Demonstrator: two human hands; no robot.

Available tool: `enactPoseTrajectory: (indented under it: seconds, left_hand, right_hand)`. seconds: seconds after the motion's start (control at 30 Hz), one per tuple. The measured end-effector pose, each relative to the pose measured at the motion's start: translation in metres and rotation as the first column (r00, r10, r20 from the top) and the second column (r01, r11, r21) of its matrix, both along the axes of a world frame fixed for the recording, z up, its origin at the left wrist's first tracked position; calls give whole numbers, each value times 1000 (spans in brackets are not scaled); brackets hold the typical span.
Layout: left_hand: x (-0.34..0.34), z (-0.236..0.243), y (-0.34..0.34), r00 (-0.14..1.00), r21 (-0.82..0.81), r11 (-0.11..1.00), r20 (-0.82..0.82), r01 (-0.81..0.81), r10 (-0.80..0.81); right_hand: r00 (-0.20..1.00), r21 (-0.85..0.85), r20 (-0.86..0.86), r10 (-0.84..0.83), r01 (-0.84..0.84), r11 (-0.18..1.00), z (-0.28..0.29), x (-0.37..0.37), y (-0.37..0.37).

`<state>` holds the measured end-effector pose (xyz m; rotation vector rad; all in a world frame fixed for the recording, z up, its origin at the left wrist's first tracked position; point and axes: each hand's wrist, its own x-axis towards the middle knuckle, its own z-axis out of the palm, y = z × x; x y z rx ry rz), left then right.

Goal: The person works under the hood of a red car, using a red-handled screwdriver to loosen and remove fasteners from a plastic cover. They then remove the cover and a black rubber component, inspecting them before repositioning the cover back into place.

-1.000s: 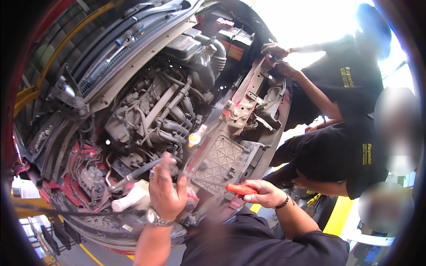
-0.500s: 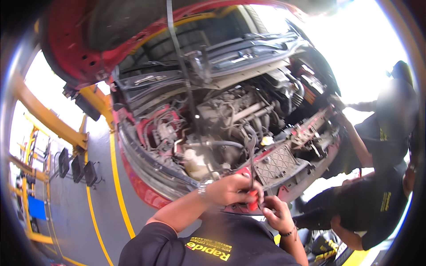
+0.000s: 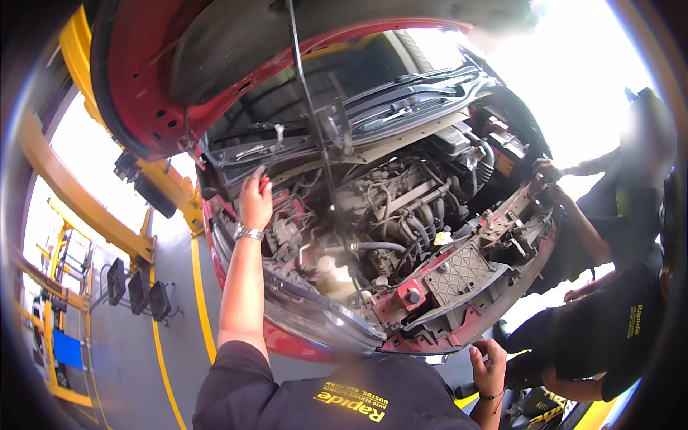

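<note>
My left hand (image 3: 255, 201) reaches to the far left of the engine bay, closed around the handle of a red-handled tool (image 3: 266, 184). Its slim metal shaft points up toward the cowl under the windscreen; the exact kind is not clear. Just past the hand, a silver tool (image 3: 251, 150) lies on the black cowl. Below and right of the hand sits the engine (image 3: 401, 193) of the red car. My right hand (image 3: 488, 367) is near my body, in front of the bumper area, with curled fingers. Whatever it may hold is hidden.
The raised red hood (image 3: 150, 86) hangs overhead, held by a thin prop rod (image 3: 309, 100). More tools (image 3: 390, 115) lie on the cowl. At right, a co-worker's hands (image 3: 548, 179) touch the car's front frame. A yellow lift post (image 3: 161, 186) stands left.
My left hand has swung from the front of the car to the far left, carrying the red-handled tool. My right hand has drawn apart from it, lower and to the right.
</note>
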<state>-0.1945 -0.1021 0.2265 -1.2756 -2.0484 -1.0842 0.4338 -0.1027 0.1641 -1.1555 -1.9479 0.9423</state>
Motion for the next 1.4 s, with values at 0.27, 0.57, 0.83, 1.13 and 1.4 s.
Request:
enactPoseTrajectory:
  seconds: [0.27,0.57,0.83,1.13,1.4]
  left_hand:
    - [39,36,204,869,-206,929,-337,307,-362]
    - [24,40,334,784,-568,823,-513,-4,-350]
    - [13,40,354,875,-654,754,-328,63,-357]
    - [-6,35,336,760,-368,910,-530,193,-376]
    - [-4,54,215,809,-53,909,-436,414,-394]
  right_hand:
    - [977,195,160,-143,111,975,-7,-6,-18]
    - [914,62,221,-340,334,940,-21,8,-65]
    - [905,78,304,-299,289,954,-40,0,-63]
    - [918,-472,107,-382,385,793,-75,-75,42]
    - [891,-659,-16,-453,331,675,-104,-92,73]
